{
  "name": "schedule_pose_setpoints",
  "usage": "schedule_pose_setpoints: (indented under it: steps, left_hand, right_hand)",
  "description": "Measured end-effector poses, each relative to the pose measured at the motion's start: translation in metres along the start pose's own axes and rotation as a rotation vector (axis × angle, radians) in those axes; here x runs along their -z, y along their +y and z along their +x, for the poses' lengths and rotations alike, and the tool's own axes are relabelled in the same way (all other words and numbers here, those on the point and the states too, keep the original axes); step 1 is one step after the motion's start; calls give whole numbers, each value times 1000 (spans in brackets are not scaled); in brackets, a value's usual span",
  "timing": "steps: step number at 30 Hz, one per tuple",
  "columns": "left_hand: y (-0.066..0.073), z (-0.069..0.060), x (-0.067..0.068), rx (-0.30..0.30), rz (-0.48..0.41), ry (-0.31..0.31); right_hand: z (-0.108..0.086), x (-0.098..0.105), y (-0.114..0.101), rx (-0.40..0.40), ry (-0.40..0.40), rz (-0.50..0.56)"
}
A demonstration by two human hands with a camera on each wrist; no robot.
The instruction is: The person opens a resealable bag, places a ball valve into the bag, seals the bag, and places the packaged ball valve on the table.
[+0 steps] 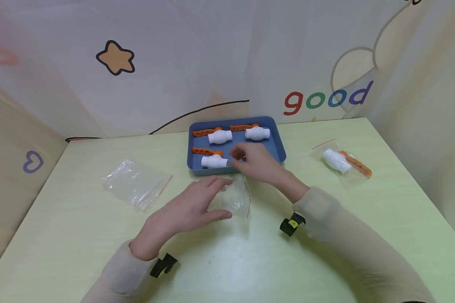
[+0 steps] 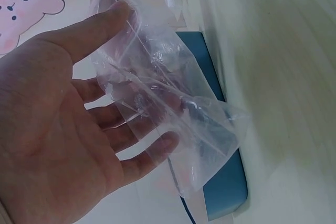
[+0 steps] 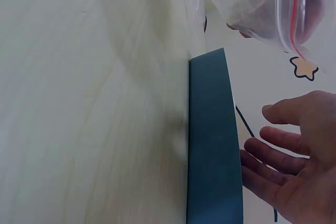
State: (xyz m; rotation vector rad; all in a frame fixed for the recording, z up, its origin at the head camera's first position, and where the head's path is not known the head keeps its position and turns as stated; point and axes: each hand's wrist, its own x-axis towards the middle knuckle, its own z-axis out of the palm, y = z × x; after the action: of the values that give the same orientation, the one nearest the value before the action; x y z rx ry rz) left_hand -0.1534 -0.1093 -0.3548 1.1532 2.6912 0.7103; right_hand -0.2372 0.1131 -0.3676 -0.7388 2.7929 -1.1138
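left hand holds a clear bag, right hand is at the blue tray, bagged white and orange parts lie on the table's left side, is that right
Not quite: the head view shows the bagged white and orange parts on the right side of the table. The left hand does hold a clear bag, and the right hand is at the blue tray.

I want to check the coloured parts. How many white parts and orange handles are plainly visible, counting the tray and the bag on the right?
White parts: 4 (3 in the tray, 1 in the right bag)
Orange handles: 4 (3 in the tray, 1 in the right bag)
Total: 8; the right hand hides part of the tray.
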Motion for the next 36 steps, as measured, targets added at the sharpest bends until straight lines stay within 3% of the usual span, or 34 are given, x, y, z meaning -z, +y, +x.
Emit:
schedule_pose_setpoints:
  steps: [9, 24, 29, 36]
  left_hand:
    - [1, -2, 3, 14, -3, -37]
    - [0, -4, 4, 11, 18, -41]
    - [-1, -4, 4, 14, 24, -41]
    - [-1, -4, 4, 34, 30, -40]
  right_hand:
    - [27, -10, 2, -109, -105, -28]
    - [42, -9, 6, -151, -234, -13]
    - [42, -10, 6, -147, -214, -9]
    - [39, -9, 7, -163, -126, 24]
